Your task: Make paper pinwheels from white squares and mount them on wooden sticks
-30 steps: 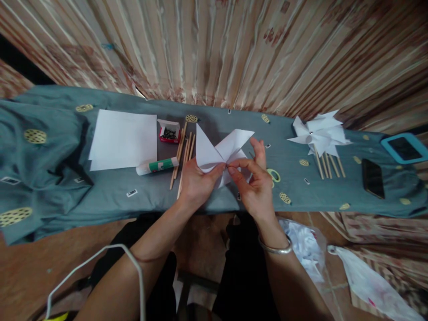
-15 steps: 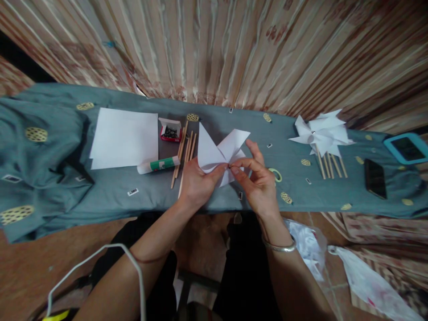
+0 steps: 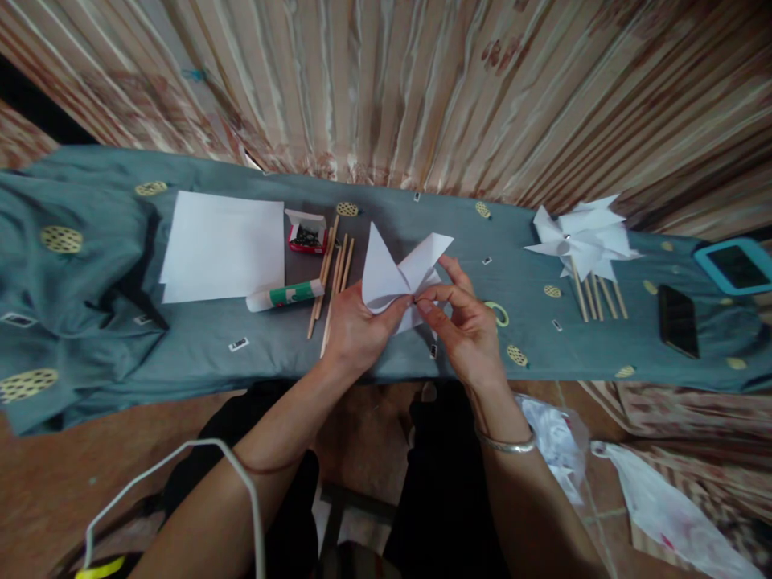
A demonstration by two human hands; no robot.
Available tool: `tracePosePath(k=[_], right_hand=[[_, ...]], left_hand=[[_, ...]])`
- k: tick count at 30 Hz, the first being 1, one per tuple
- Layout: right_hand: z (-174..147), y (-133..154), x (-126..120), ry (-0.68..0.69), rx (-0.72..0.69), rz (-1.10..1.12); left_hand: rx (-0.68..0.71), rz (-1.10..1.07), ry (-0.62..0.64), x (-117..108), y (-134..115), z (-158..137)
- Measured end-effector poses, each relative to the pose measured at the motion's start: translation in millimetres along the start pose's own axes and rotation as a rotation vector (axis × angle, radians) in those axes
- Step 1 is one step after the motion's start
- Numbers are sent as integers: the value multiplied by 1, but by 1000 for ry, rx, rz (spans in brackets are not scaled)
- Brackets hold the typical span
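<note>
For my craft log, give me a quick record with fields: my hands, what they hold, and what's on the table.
Left hand: holds white paper pinwheel near its center
Right hand: pinches at that center; detail too small to identify
Left of hands: white paper sheets, glue stick, open red box, wooden sticks
Right of hands: paper pinwheels on sticks, black phone, blue-rimmed device
Beside right hand: green ring, probably a scissors handle
Surface: pineapple-print cloth

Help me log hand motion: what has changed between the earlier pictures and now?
The left tip of the folded paper has shifted slightly right, and the outer fingers of the right hand have drawn closer to it. Nothing was taken hold of or let go; the left hand still grips the paper. The glue stick, red box and bare sticks stayed put.
</note>
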State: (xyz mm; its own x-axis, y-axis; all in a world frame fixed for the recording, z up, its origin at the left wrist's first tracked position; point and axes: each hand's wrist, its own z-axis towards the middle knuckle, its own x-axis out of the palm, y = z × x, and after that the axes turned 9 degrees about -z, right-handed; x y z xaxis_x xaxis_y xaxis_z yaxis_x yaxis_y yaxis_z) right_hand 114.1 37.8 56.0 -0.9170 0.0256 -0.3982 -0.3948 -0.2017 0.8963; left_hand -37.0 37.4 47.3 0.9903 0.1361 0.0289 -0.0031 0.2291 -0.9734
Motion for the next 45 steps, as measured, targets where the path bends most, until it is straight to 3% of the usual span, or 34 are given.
tracePosePath(k=[24, 45], right_hand=[[0, 1, -2, 16, 21, -2], [-1, -7, 7, -6, 134, 58]], left_hand=[[8, 46, 2, 1, 0, -1], [58, 142, 65, -5, -1, -3]])
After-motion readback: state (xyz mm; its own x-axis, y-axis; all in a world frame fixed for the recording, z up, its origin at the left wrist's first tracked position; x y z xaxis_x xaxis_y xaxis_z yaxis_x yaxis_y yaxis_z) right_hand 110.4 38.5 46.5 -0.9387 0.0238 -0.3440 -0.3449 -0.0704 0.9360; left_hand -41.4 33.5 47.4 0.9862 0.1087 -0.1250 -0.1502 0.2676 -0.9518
